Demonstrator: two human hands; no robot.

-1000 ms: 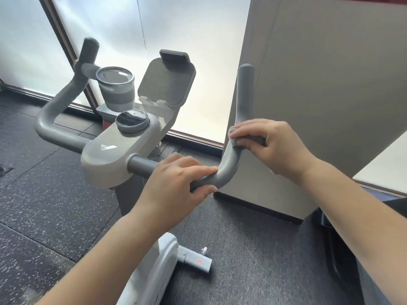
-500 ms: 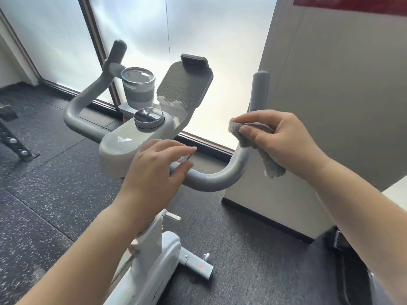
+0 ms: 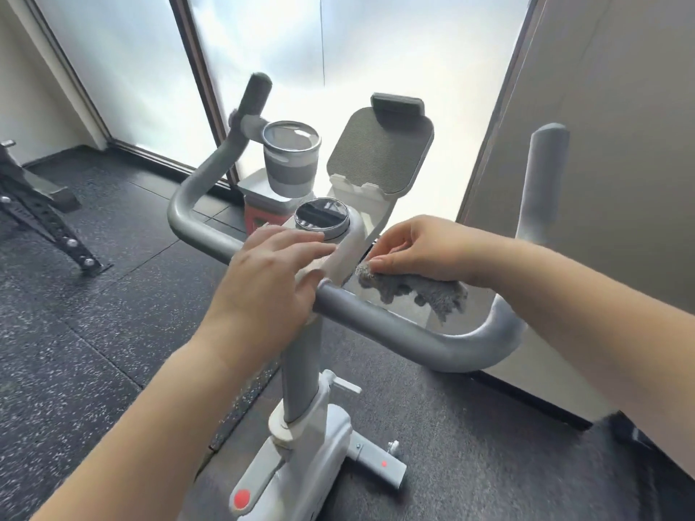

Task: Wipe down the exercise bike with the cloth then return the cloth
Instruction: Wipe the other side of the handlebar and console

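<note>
The exercise bike (image 3: 301,374) stands in front of me, with grey handlebars (image 3: 443,344) and a pale console carrying a round dial (image 3: 322,219). My right hand (image 3: 425,250) pinches a grey fluffy cloth (image 3: 413,291) against the right side of the console, just above the right handlebar. The cloth hangs loose toward my wrist. My left hand (image 3: 270,283) lies flat on the console's near face, fingers stretched toward the dial, holding nothing.
A grey cup (image 3: 291,159) sits in the holder behind the dial, beside the tilted tablet rest (image 3: 380,156). A beige wall panel (image 3: 601,144) is close on the right. A black perforated equipment leg (image 3: 45,223) lies on the speckled floor at left.
My right hand carried the cloth from the upright right handlebar down and left to the console's side. My left hand let go of the handlebar and moved onto the console.
</note>
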